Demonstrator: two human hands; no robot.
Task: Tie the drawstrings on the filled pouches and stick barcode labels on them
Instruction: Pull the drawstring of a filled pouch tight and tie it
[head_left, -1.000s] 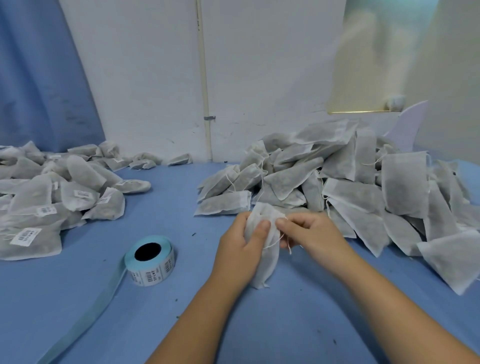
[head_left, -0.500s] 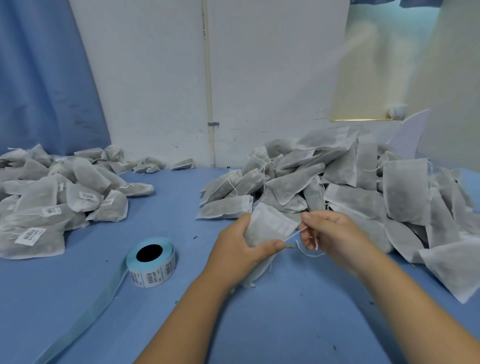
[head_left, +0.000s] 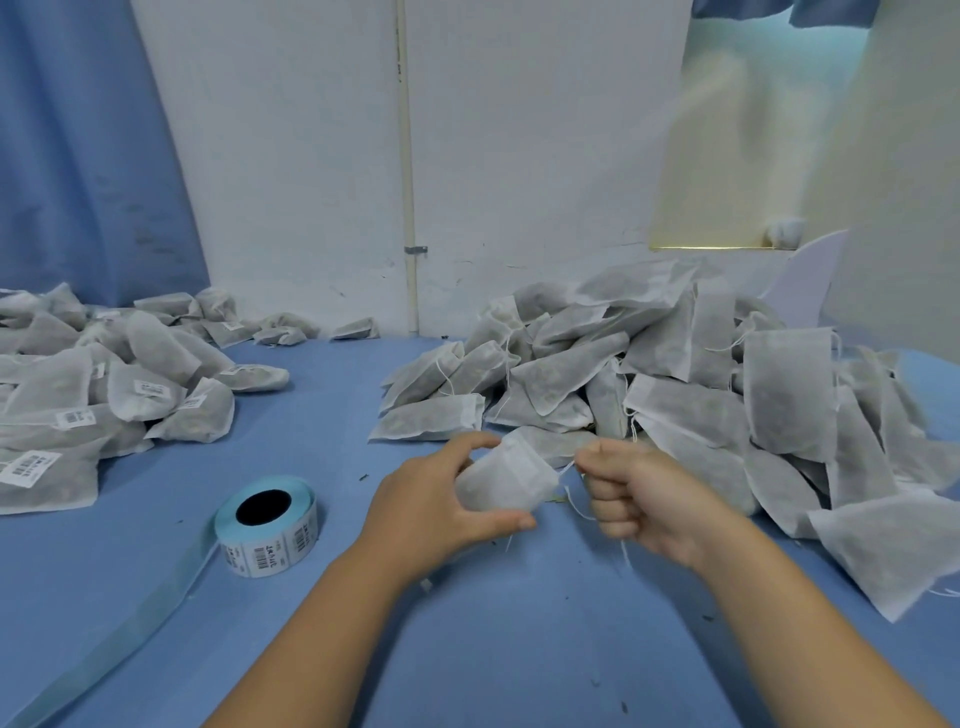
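Note:
My left hand (head_left: 436, 499) grips a white filled pouch (head_left: 506, 480) just above the blue table, fingers over its top and thumb under it. My right hand (head_left: 639, 499) is curled into a fist at the pouch's right end and pinches its thin white drawstring (head_left: 569, 470), which runs taut from the pouch mouth; loose ends hang below the fist. A roll of barcode labels (head_left: 267, 525) with a pale blue backing stands to the left of my left hand.
A big heap of unlabelled pouches (head_left: 701, 395) fills the right side behind my hands. A pile of labelled pouches (head_left: 104, 395) lies at the left. The label roll's backing strip (head_left: 119, 639) trails toward the front left on the blue table (head_left: 519, 649).
The pouch has turned from hanging upright to lying sideways in my left hand. My right hand has pulled the drawstring out to the right and closed into a fist.

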